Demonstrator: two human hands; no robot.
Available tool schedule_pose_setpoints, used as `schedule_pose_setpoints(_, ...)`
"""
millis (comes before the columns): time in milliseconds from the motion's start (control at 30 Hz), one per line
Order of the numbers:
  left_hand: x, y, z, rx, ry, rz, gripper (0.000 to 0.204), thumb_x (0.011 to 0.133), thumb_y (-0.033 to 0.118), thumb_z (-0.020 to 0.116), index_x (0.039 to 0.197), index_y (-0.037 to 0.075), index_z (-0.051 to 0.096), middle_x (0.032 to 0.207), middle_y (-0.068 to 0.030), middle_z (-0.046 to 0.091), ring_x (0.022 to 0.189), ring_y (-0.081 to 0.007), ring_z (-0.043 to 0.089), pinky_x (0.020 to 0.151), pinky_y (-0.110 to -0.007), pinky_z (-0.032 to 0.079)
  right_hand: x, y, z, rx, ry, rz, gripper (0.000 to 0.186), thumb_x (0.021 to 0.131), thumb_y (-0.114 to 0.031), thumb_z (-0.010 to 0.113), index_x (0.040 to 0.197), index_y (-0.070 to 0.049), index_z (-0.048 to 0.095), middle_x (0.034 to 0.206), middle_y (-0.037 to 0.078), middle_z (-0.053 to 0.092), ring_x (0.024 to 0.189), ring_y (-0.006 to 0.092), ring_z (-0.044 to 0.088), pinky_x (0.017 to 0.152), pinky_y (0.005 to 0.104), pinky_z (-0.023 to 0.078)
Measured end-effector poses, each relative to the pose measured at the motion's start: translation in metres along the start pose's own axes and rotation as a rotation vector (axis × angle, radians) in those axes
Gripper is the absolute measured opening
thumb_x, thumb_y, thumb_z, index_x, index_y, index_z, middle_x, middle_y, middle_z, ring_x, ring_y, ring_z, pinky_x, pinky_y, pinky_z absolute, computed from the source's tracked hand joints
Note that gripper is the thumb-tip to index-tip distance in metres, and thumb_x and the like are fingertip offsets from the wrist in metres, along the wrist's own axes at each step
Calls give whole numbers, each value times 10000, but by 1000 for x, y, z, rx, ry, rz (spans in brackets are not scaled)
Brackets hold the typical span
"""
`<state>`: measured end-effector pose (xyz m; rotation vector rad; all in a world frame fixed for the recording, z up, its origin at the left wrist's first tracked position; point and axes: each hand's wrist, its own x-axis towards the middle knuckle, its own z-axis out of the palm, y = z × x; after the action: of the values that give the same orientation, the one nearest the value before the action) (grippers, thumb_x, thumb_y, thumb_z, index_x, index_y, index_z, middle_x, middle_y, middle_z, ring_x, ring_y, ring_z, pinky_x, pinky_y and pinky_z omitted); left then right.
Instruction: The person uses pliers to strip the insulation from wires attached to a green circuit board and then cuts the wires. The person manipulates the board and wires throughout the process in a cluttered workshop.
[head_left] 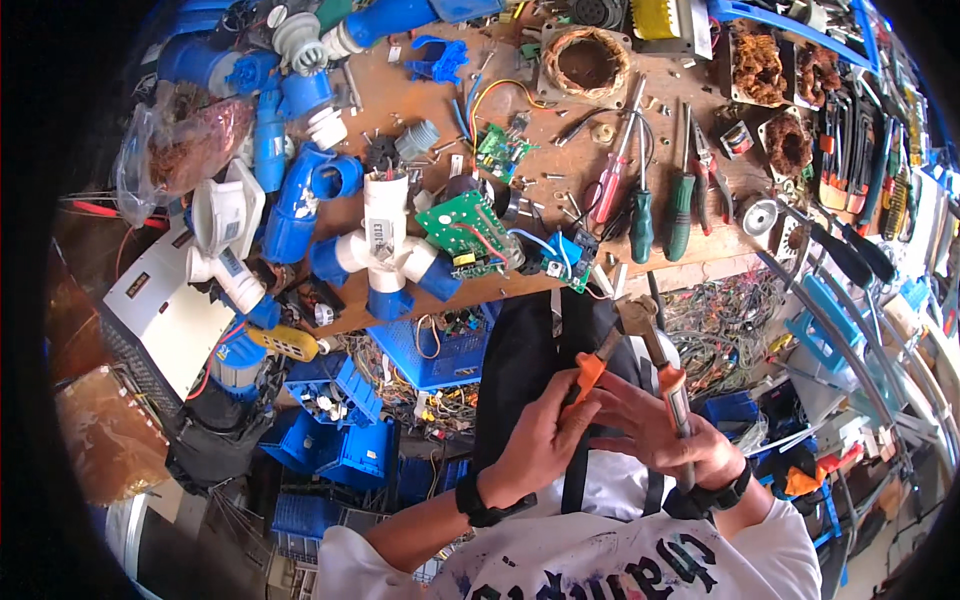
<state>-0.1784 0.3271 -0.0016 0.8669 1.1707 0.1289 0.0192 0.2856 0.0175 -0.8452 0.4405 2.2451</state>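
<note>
My left hand (pixel 552 432) is closed around a tool with an orange handle (pixel 590 374) and a short metal shank. The shank points up and right, meeting or passing beside the blocky brown-grey metal head of a hammer-like tool (pixel 674 384). This second tool has a long orange and grey handle, which my right hand (pixel 682 436) grips, its fingers reaching across to the left hand. Whether the two tools are joined cannot be made out. Both hands are over my lap, just before the bench edge. Closest on the bench are a green circuit board (pixel 462 232) and a small blue component (pixel 572 256).
Screwdrivers (pixel 680 205) and red-handled pliers (pixel 705 165) lie on the wooden bench (pixel 400 95). White and blue pipe fittings (pixel 384 250) crowd its left. Blue bins (pixel 345 440) stand below left. Tangled wires (pixel 725 330) lie right of my knees, with metal tubes (pixel 850 330) beyond.
</note>
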Motion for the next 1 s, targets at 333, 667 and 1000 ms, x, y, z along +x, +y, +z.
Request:
schedule_pose_setpoints(333, -5, 2, 6, 121, -59, 100, 338, 979, 136, 508, 1258, -12, 386, 895, -252, 597, 827, -471, 604, 681, -433, 487, -12, 7, 4, -28, -5, -130, 1100, 625, -102, 663, 1543, -130, 59, 1565, 194, 190, 1442, 323, 212, 1162, 504, 128)
schedule_pose_setpoints(667, 0, 6, 41, -72, 68, 176, 384, 973, 40, 468, 1306, -26, 287, 1124, -291, 536, 1022, -460, 589, 815, -433, 484, 10, 23, 9, -141, 145, -293, 1058, 622, 100, 509, 1543, -96, 27, 1581, 151, 171, 1452, 303, 201, 1163, 444, 190)
schedule_pose_setpoints(1000, 20, 17, -24, 7, -68, -85, 223, 994, 134, 520, 1154, -15, 569, 907, -59, 667, 818, -80, 618, 692, -231, 487, 4, 9, 1, -33, 147, -275, 1136, 567, -57, 649, 1545, -197, 89, 1496, 214, 332, 1400, 396, 291, 1101, 573, 288)
